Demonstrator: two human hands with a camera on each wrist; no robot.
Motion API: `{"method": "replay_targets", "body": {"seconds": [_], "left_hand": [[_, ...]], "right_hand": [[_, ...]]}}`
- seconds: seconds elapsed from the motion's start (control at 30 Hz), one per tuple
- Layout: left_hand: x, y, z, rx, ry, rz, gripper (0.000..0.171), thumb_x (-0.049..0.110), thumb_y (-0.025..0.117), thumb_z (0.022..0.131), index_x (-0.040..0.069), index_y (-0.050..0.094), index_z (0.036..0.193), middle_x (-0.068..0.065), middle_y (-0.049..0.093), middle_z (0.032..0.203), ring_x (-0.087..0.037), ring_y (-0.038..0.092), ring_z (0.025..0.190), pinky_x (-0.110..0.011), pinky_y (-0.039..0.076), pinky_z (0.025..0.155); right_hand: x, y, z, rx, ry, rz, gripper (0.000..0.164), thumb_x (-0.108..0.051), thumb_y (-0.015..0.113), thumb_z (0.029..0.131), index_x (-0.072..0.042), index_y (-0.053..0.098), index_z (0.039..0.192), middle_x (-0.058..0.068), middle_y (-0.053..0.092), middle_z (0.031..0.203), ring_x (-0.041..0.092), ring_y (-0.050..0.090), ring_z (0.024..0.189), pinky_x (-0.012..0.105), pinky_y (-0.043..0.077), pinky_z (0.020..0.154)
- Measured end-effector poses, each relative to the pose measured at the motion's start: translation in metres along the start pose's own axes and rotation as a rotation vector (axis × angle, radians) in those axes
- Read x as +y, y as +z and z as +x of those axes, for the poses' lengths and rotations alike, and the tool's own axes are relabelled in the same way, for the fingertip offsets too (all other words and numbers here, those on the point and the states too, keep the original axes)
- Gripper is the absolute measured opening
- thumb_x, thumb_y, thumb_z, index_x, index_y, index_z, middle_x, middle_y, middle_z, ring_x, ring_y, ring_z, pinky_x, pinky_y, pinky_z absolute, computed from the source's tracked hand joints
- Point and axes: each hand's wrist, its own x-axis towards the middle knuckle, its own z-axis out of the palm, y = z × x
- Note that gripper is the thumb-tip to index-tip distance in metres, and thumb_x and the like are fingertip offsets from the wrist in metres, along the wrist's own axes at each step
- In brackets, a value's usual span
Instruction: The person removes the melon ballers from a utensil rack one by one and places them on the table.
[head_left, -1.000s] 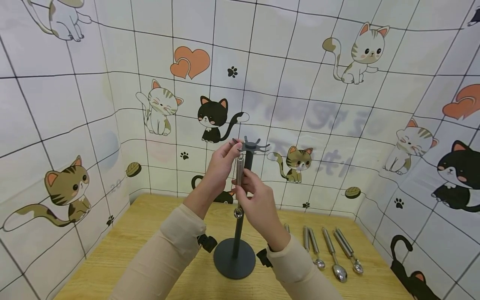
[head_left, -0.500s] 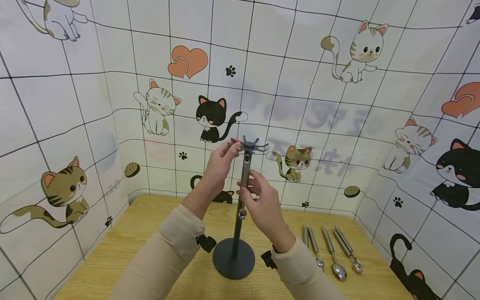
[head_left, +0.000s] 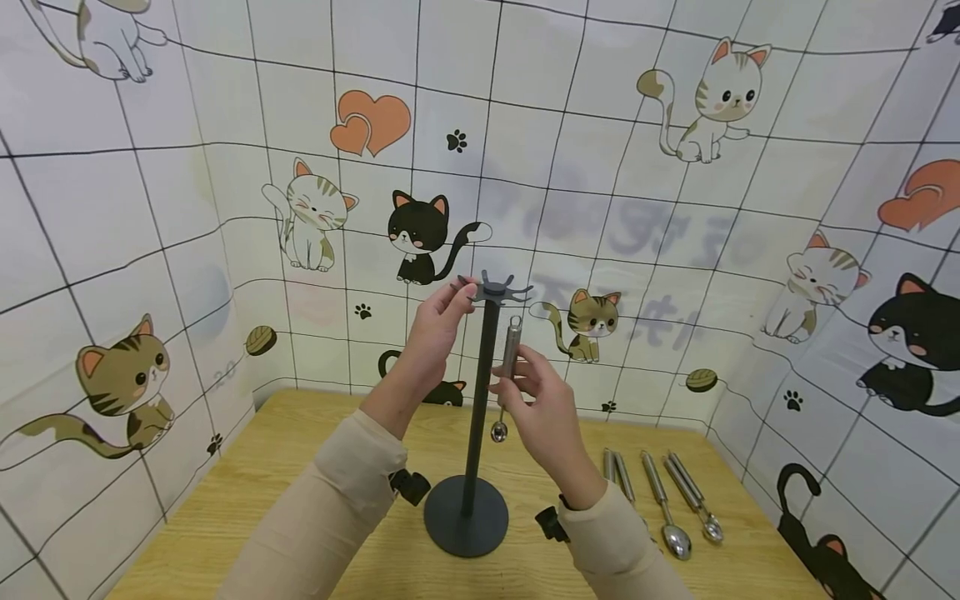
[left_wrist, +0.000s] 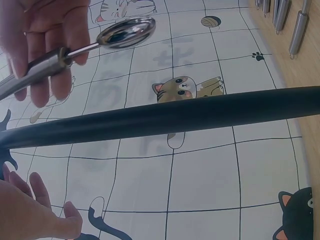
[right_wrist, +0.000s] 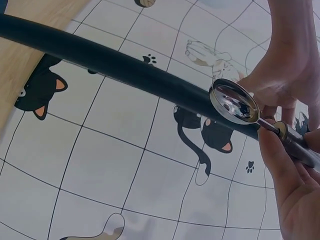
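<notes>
A dark grey utensil stand [head_left: 480, 400] rises from a round base, with a ring of curved hooks on top. At its top left, my left hand [head_left: 432, 331] pinches one of the hooks between thumb and fingers. Just right of the pole, my right hand [head_left: 538, 404] grips the handle of a small steel melon baller [head_left: 512, 346]. The tool hangs nearly upright, with its round bowl [right_wrist: 235, 102] down and the handle's hanging loop up. It is apart from the hooks. The left wrist view shows the right fingers [left_wrist: 50, 65] round the handle.
Several steel utensils lie on the wooden table [head_left: 315, 492] at the right, among them a large spoon [head_left: 667, 508] and a tool with a small bowl [head_left: 697, 497]. My right forearm partly covers the nearer ones. Cat-patterned sheets [head_left: 585, 183] stand behind and at both sides.
My right hand has carried the melon baller rightward, from left of the pole, across its front, to its right side. My left hand stays at the same hook.
</notes>
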Motion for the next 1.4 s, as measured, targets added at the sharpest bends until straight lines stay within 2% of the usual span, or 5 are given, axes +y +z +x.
{"method": "replay_targets", "body": {"seconds": [0.2,0.63,0.9,1.07,1.4], "left_hand": [[0.0,-0.001,0.0,0.01,-0.006,-0.002,0.037,0.039,0.058,0.103,0.017,0.065,0.131,-0.001,0.058,0.127,-0.02,0.049,0.117,-0.057,0.024,0.114],[0.0,-0.001,0.001,0.004,-0.01,-0.01,0.037,0.039,0.058,0.103,0.018,0.065,0.132,-0.002,0.056,0.121,-0.02,0.048,0.114,-0.058,0.022,0.115],[0.001,0.0,0.0,0.007,-0.019,-0.005,0.037,0.039,0.058,0.103,0.019,0.065,0.132,0.0,0.056,0.125,-0.02,0.048,0.115,-0.06,0.022,0.114],[0.001,0.0,0.0,0.006,-0.02,-0.008,0.037,0.039,0.058,0.103,0.018,0.065,0.132,0.0,0.056,0.126,-0.02,0.048,0.114,-0.059,0.022,0.114],[0.001,0.0,0.0,0.006,-0.025,0.003,0.037,0.039,0.057,0.103,0.018,0.064,0.133,0.0,0.056,0.127,-0.02,0.048,0.116,-0.06,0.021,0.114]], "right_hand": [[0.009,-0.008,-0.001,0.016,0.033,-0.005,0.047,-0.001,0.061,0.099,-0.008,0.05,0.144,0.014,0.071,0.115,0.024,0.074,0.094,0.029,0.059,0.073],[0.031,-0.024,-0.003,0.057,0.102,-0.012,0.046,-0.002,0.061,0.1,-0.008,0.05,0.144,0.015,0.069,0.118,0.03,0.073,0.095,0.036,0.06,0.074],[0.04,-0.032,-0.007,0.081,0.122,-0.025,0.046,0.0,0.061,0.099,-0.006,0.051,0.143,0.018,0.067,0.118,0.03,0.072,0.096,0.03,0.059,0.073],[0.044,-0.036,-0.008,0.103,0.154,-0.033,0.043,-0.001,0.061,0.099,-0.004,0.053,0.141,0.019,0.064,0.119,0.031,0.071,0.099,0.031,0.06,0.072],[0.059,-0.036,-0.011,0.116,0.205,-0.127,0.043,-0.002,0.065,0.096,-0.003,0.056,0.139,0.019,0.063,0.118,0.031,0.066,0.105,0.029,0.058,0.072]]}}
